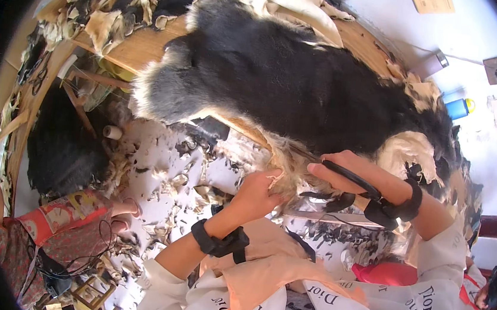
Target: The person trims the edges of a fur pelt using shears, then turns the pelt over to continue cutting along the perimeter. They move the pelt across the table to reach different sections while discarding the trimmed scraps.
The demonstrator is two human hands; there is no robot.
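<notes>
A large black pelt [291, 81] with pale, shaggy edges lies over the wooden bench [115, 52]. At its near edge, my left hand [259, 195] is closed on the pale fringe of the pelt [278, 155]. To the right, my right hand [348, 176] grips a pair of black-handled shears [343, 170], whose blades point leftward into the fur and are partly hidden there.
Fur scraps [102, 27] heap at the back left. A person in patterned clothing [16, 264] is at lower left, another [475, 287] at lower right. Scraps litter the white floor [149, 187]. A blue bottle [457, 109], a spool [112, 132] and a wooden stool [91, 301] also show.
</notes>
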